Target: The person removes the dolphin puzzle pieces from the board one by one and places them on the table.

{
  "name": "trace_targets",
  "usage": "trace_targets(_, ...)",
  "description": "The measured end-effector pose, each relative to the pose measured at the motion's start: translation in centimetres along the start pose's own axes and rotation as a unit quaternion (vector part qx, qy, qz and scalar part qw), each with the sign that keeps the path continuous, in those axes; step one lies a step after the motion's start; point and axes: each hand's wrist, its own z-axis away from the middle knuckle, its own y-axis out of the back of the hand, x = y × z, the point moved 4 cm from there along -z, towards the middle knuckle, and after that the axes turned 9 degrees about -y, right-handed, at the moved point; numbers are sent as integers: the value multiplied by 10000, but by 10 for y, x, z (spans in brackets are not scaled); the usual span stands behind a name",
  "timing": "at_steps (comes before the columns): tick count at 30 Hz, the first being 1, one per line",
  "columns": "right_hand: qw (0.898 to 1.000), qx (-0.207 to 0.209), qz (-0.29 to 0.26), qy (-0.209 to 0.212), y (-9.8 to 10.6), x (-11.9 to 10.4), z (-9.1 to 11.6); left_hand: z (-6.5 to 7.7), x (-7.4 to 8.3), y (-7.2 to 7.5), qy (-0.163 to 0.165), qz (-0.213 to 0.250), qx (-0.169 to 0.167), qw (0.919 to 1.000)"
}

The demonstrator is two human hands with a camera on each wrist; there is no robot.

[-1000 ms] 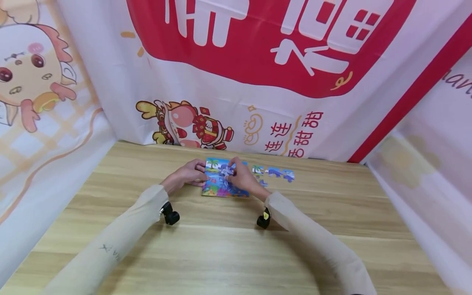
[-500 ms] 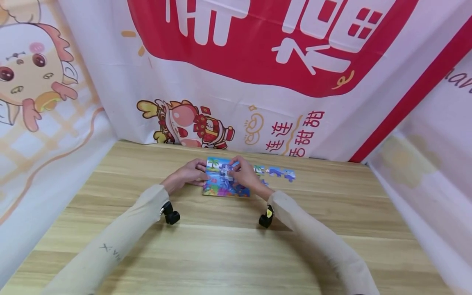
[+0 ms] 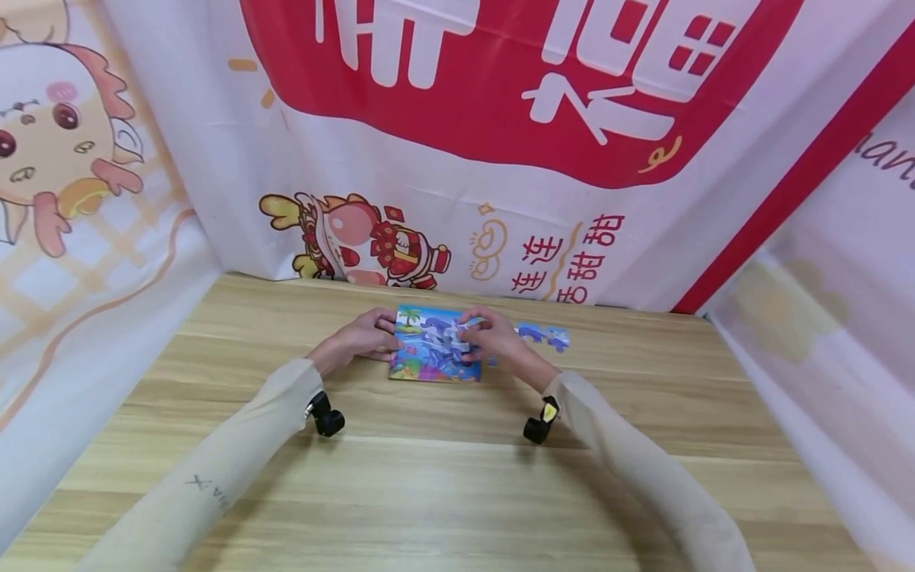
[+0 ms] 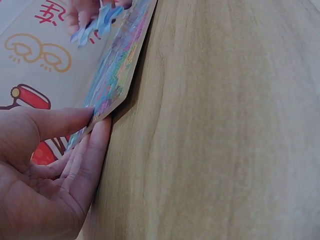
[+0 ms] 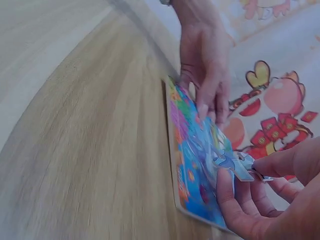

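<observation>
Board (image 3: 423,370), bright blue, lies mid-frame, left hand (image 3: 364,334) pinching its left edge, right hand (image 3: 496,338) pinching a piece (image 4: 104,20). Table (image 3: 429,492) spans the lower frame.

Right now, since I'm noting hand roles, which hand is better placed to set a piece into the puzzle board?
Likely the right hand: it pinches at least one puzzle piece over the puzzle board, and loose pieces lie on its side. The left hand grips the board's left edge.
</observation>
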Motion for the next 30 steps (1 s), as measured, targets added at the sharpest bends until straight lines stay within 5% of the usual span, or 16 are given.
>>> trace_targets(6,9999,45,-108,-55,24,3,10,-2,-2,1,10,-12,-58,10000)
trace_targets(12,9976,100,-577,370,55,8,9,-2,-3,2,-71,51,-70,9999)
trace_targets(18,9967,157,-232,762,84,7,20,-2,-1,0,-65,90,-52,9999)
trace_targets(30,9954,751,524,-267,118,25,35,-2,-3,2,-78,4,-45,10000)
